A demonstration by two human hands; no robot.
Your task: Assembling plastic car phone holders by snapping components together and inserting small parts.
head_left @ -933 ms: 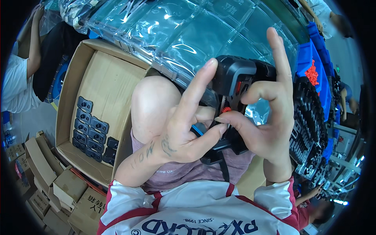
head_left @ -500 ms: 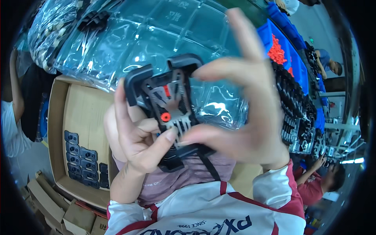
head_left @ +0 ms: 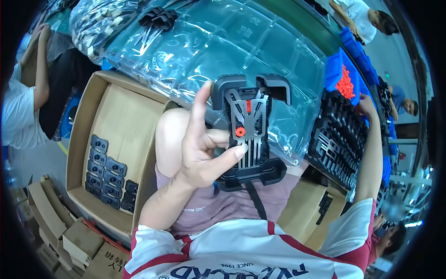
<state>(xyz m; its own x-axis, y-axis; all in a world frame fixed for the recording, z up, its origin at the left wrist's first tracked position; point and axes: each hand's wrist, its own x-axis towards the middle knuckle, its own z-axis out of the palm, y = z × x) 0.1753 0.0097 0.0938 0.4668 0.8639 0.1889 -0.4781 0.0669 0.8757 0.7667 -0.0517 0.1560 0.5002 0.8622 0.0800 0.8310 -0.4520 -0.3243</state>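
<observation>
My left hand (head_left: 203, 157) grips a black phone holder (head_left: 274, 139) with corner claws at both ends, its thumb pressed on the metal strips. A red gear (head_left: 240, 132) and a red tab (head_left: 249, 107) sit among the metal plates of its open mechanism. A black strap (head_left: 255, 200) hangs from the lower end. My right hand (head_left: 367, 106) is far right, at the edge of a blue bin (head_left: 333, 74) of small red parts (head_left: 344, 83). Its fingers are too small and partly hidden to read.
A cardboard box (head_left: 100, 81) with black parts (head_left: 111, 181) stands at left. Plastic film (head_left: 209, 51) covers the table. Black frames with metal strips (head_left: 332, 144) are stacked at right. Another cardboard box (head_left: 297, 211) is beside my lap. Co-workers (head_left: 28, 102) sit nearby.
My right hand has left the phone holder and reached out to the blue bin at far right. My left hand keeps hold of the holder, which now stands more upright in view.
</observation>
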